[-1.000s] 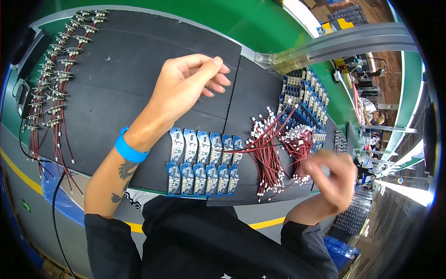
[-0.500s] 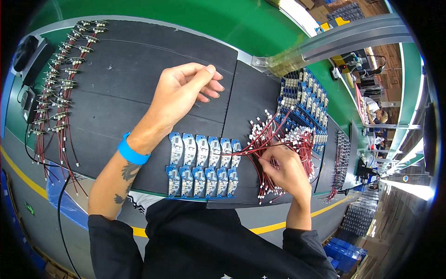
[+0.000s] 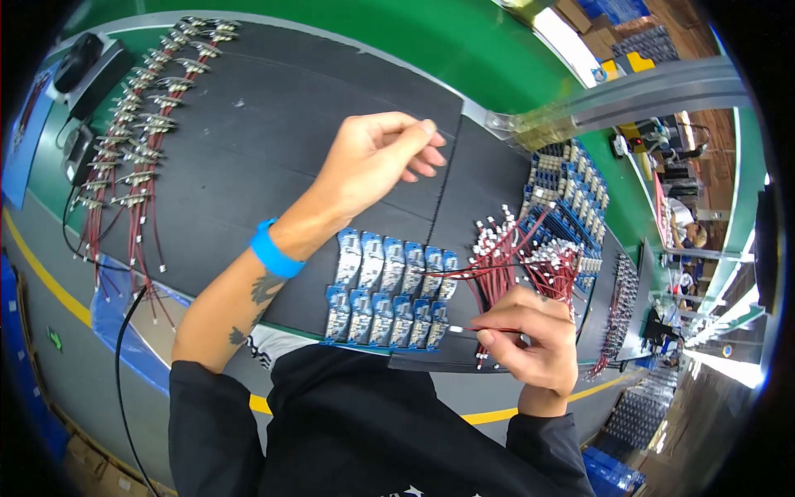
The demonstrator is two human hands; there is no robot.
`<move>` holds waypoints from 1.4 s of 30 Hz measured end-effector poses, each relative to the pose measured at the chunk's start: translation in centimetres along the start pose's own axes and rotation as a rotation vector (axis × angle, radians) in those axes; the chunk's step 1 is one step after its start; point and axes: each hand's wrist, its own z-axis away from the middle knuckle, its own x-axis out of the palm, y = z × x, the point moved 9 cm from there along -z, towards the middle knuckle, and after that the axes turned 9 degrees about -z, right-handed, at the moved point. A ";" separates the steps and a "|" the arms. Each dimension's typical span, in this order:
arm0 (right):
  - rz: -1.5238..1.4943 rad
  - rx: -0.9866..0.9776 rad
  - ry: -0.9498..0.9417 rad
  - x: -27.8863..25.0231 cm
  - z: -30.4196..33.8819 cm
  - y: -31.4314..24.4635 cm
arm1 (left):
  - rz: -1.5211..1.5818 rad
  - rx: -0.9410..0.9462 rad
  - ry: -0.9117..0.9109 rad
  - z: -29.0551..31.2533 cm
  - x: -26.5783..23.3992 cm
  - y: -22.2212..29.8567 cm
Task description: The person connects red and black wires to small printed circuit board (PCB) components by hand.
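Observation:
My right hand [image 3: 530,340] pinches a thin red-and-black wire lead between thumb and fingers. The lead's white connector [image 3: 455,329] sticks out to the left, close to the right end of the lower row of boards. Two rows of small blue circuit boards [image 3: 381,319] lie side by side on the black mat. Another lead [image 3: 451,272] runs across the right boards of the upper row. Behind my right hand spreads a pile of red-and-black wire leads [image 3: 497,261] with white connectors. Above the boards hovers my left hand [image 3: 385,161], loosely curled, fingers apart, with nothing visible in it.
Boards with leads attached [image 3: 153,124] line the mat's left side, beside black devices [image 3: 99,74]. Stacked blue boards [image 3: 567,195] stand at the far right, near a metal post [image 3: 629,99]. More wired boards [image 3: 621,302] lie farther right. A black cable [image 3: 118,364] hangs off the left edge.
My right hand has drawn one lead out of the pile, toward the near edge, its white connector now showing. The view has shifted; my left hand keeps its curled pose above the mat.

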 end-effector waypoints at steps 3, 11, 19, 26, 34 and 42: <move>0.095 -0.029 0.010 1.0 -1.7 -1.4 | -0.003 0.005 0.003 -0.4 -0.2 -0.3; 0.357 -0.107 -0.024 4.9 -6.4 -0.1 | 0.088 0.041 0.033 -0.6 -0.5 0.1; 0.514 -0.115 -0.156 5.9 -7.0 1.5 | 0.031 0.045 0.026 -0.4 -0.6 0.1; 0.582 -0.160 -0.235 7.0 -7.0 1.6 | 0.117 0.108 0.034 -0.6 -0.4 0.5; 0.624 -0.221 -0.302 7.5 -7.0 0.9 | 0.123 0.116 0.026 -0.5 -0.2 0.5; 0.765 -0.233 -0.423 8.9 -7.2 1.0 | 0.031 0.098 0.004 -0.5 -0.2 0.4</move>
